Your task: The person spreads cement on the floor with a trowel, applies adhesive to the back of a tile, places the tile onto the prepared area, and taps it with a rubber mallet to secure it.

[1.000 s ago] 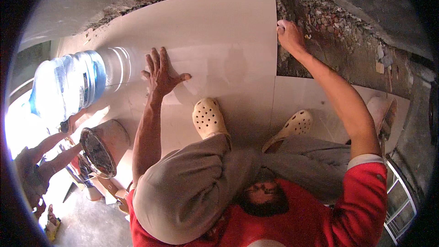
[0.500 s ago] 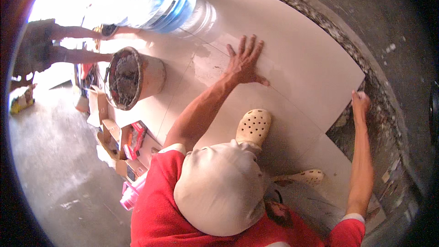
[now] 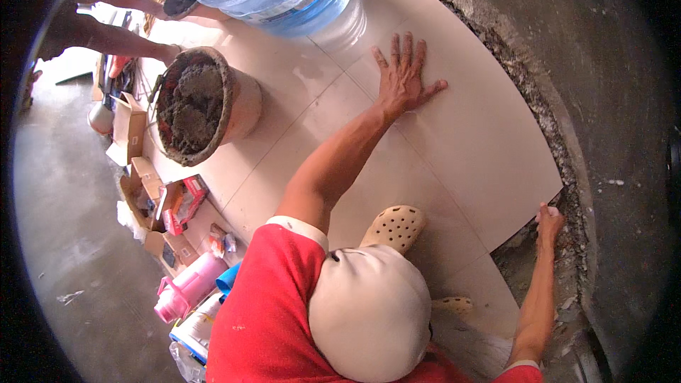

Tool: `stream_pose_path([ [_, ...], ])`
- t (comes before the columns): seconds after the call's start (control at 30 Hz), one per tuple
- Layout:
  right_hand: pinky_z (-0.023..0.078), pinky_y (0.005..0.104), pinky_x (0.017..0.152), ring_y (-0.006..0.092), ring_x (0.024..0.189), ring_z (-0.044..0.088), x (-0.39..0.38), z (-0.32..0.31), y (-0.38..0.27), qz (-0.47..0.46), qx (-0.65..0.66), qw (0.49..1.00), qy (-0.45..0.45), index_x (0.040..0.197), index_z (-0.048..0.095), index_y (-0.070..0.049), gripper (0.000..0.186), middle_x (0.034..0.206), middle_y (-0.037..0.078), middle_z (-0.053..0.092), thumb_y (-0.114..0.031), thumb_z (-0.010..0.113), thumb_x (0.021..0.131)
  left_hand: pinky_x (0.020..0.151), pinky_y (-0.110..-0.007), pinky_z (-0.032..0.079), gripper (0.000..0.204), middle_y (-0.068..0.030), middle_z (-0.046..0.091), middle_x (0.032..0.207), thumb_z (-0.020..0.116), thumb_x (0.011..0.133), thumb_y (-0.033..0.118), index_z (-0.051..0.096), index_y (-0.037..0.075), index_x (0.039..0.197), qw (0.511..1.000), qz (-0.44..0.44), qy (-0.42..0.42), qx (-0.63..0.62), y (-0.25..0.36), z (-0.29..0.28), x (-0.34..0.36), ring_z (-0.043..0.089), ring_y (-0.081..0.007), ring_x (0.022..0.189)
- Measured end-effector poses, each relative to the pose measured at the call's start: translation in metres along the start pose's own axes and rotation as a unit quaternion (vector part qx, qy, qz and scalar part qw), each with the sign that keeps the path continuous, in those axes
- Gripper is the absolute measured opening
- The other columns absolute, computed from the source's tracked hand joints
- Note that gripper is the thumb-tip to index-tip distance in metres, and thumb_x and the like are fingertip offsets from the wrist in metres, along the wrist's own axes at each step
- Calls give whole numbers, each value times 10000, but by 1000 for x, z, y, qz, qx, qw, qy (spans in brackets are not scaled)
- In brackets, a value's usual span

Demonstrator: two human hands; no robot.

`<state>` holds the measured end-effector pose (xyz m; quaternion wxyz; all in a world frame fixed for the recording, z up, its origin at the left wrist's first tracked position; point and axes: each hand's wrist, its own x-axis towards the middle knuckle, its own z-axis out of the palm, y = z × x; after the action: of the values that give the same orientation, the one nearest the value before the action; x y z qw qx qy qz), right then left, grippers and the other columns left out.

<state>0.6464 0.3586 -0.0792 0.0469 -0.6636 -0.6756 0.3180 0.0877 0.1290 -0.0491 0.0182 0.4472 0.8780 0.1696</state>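
My left hand (image 3: 403, 85) lies palm down with fingers spread on a large pale floor tile (image 3: 482, 142). My right hand (image 3: 550, 221) is closed by the tile's near right corner, beside its edge; whatever is in its fingers is hidden. Under that edge shows a grey, untiled strip (image 3: 514, 262). A perforated cream clog (image 3: 397, 228) rests on the tiles between my arms, and a second clog (image 3: 454, 304) is mostly hidden behind the beige cap (image 3: 372, 312).
Left of my arm stands a bucket (image 3: 245, 103) of grey mortar. Beyond it are a big blue water bottle (image 3: 305, 0) and another person's legs (image 3: 120, 35). Opened cardboard boxes (image 3: 128, 131) and a pink flask (image 3: 195, 284) line the left. Rough broken concrete (image 3: 507, 50) borders the right.
The view has shifted, so the tile corner and my right hand sit lower. My left hand is farther onto the large tile, past the joint. My right hand stays closed by the corner.
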Motion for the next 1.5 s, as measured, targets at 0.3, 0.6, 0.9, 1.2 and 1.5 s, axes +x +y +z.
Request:
stream_pose_path([
  [0.3,395,305,448,120,481,513,-25,-10,-43,86,22,996,-29,848,645,-60,357,631,30,614,-379,718,990,1180,-763,18,927,-247,246,1671,505,941,664,348,15,1585,997,-61,38,-24,-4,6,32,127,-457,1568],
  [0.6,424,286,473,114,536,529,-46,-9,-68,116,41,992,-4,860,645,-59,338,651,0,579,-363,726,983,1176,-763,55,940,-253,256,1659,512,932,670,346,8,1578,997,-68,42,-9,-2,8,34,168,-459,1551],
  [0.9,416,269,482,99,572,540,-41,-7,-51,84,72,994,-27,925,665,-55,291,682,-6,589,-333,727,983,1188,-746,57,982,-262,240,1666,508,927,687,313,-15,1586,996,-61,45,-40,-7,9,33,152,-448,1563],
  [1.2,428,265,485,93,562,538,-30,-9,-41,88,73,992,-45,979,695,-30,309,688,1,603,-337,731,986,1219,-706,30,995,-266,227,1672,496,928,687,286,-15,1601,996,-57,40,-48,-10,7,31,117,-445,1574],
  [1.5,390,287,484,113,538,503,-39,-13,-59,82,49,994,-46,959,683,-24,319,680,4,590,-340,711,994,1221,-697,47,963,-266,267,1653,515,934,641,306,-39,1583,998,-58,28,6,-12,11,32,167,-451,1558],
])
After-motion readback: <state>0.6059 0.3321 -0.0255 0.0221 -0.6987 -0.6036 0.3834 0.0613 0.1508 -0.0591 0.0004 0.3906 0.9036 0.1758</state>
